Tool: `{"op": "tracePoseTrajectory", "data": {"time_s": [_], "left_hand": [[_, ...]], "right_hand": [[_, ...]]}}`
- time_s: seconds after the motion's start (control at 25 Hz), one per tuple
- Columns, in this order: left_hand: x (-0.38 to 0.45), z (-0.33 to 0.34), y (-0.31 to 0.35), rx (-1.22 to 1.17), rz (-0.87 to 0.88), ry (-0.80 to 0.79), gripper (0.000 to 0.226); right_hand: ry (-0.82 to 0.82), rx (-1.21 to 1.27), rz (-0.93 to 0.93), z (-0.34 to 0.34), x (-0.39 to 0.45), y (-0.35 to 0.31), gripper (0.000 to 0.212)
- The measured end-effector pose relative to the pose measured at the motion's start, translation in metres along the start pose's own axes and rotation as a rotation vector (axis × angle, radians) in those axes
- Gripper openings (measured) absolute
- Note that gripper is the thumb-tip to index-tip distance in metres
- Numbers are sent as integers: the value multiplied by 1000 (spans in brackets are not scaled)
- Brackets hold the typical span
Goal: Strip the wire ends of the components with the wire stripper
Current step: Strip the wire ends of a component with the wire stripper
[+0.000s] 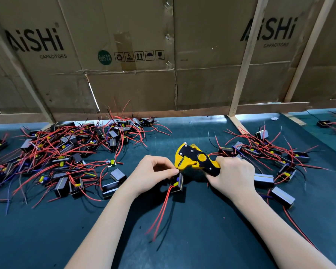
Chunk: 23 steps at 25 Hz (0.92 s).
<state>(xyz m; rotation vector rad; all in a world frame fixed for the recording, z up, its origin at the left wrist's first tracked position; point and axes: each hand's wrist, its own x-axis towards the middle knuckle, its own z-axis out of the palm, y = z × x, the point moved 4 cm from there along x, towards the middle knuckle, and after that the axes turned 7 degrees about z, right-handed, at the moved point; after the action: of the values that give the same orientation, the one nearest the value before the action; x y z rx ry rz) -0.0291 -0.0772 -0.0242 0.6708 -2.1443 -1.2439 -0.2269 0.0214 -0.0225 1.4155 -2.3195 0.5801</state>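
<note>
Head view: your right hand [234, 176] grips the wire stripper [195, 159] by its handles; your left hand [153, 174] pinches a wire at the tool's mouth, the component [179, 183] dangling just below. The limp, light wire likely needs pinching close to the mouth.

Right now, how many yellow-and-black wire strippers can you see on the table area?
1. The yellow-and-black wire stripper is at the centre, gripped by the right hand. Another could lie hidden under the wire piles.
</note>
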Motion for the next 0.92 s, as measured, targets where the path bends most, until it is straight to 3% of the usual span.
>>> {"op": "tracePoseTrajectory", "data": {"time_s": [0.28,0.44,0.52,0.56,0.68,0.76,0.84,0.92], "left_hand": [[2,-2,2,55,-6,-43,19],[1,0,1,-40,-120,115,19],[2,10,9,-167,-80,221,13],[4,19,17,-262,-18,193,15],[1,56,29,-443,74,-187,91],[1,58,22,-246,61,-263,108],[5,31,15,-48,53,-57,97],[6,-13,13,-53,76,250,71]], "right_hand": [[42,64,210,-1,5,17,48],[123,261,328,-13,0,33,48],[187,379,413,-23,-1,43,50],[216,425,442,-28,0,48,49],[269,529,480,-39,4,58,53],[276,592,503,-40,7,61,50],[281,652,513,-37,10,61,47],[286,704,499,-35,15,57,44]]}}
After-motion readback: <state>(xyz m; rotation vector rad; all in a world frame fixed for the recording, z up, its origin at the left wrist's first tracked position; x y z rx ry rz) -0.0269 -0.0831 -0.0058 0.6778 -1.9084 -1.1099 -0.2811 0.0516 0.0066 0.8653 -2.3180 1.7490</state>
